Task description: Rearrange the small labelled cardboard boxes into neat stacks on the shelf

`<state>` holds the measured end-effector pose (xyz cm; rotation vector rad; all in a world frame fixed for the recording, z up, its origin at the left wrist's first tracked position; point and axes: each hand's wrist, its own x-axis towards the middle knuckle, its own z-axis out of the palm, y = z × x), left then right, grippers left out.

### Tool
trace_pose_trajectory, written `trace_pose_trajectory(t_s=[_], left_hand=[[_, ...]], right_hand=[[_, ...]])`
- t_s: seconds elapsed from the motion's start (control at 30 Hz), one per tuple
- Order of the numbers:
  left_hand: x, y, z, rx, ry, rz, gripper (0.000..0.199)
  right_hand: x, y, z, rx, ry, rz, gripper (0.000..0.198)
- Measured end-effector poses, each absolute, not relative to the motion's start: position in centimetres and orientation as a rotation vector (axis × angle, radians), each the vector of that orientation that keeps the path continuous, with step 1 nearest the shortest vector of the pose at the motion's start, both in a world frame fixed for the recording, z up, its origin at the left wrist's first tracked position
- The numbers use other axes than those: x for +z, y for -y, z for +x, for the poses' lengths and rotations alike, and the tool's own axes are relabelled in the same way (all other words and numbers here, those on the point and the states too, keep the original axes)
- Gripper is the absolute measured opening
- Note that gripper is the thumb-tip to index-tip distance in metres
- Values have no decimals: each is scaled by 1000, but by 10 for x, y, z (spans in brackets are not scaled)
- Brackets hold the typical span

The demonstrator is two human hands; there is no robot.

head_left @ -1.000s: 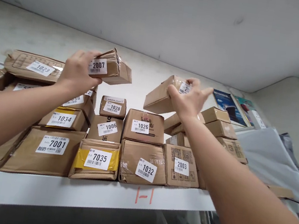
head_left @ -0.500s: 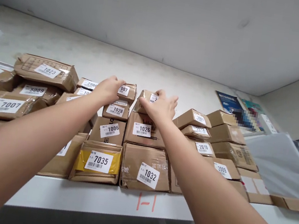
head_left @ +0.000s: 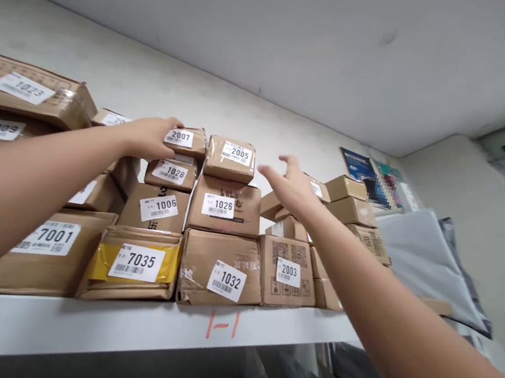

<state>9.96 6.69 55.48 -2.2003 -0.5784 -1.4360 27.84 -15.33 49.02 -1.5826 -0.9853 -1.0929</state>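
Left hand (head_left: 148, 136) seems to grip parcel 2007 (head_left: 183, 140) atop the stack; right hand (head_left: 292, 186) hovers open beside parcel 2005 (head_left: 231, 157), near the shelf (head_left: 139, 324) back.

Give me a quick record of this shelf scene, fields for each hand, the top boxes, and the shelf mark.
left hand: resting on box 2007, atop box 1028
right hand: open, fingers spread, touching nothing, right of box 2005
box 2005: sits on box 1026
shelf: white, red mark on its front edge
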Motion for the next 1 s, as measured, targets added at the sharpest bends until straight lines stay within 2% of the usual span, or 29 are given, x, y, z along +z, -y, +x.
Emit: trace_pose_trajectory(t_s=[0.1, 0.23, 0.3, 0.4, 0.5, 0.57, 0.67, 0.77, 1.0], left_hand=[[554, -70, 97, -1400, 536, -2181, 81], [554, -69, 94, -1385, 536, -2150, 81], [553, -65, 94, -1447, 539, -2119, 80], [549, -54, 98, -1637, 399, -2030, 78], [535, -30, 110, -1806, 49, -1891, 81], [522, -6, 123, -1839, -196, -1797, 81], [503, 37, 154, -1702, -463, -1749, 74], [494, 76, 196, -1452, -501, -1880, 71], [516, 133, 283, -1478, -18, -2334, 117]], right_hand=[[450, 179, 310, -1089, 947, -1720, 58], [386, 184, 333, -1167, 989, -1816, 76], [366, 182, 341, -1217, 1078, -1801, 78], [364, 191, 362, -1248, 948, -1699, 77], [378, 218, 399, -1206, 661, -1628, 77], [382, 242, 423, -1149, 583, -1620, 69], [376, 271, 443, -1097, 670, -1689, 63], [366, 288, 444, -1111, 880, -1821, 73], [389, 312, 450, -1166, 1147, -2115, 83]])
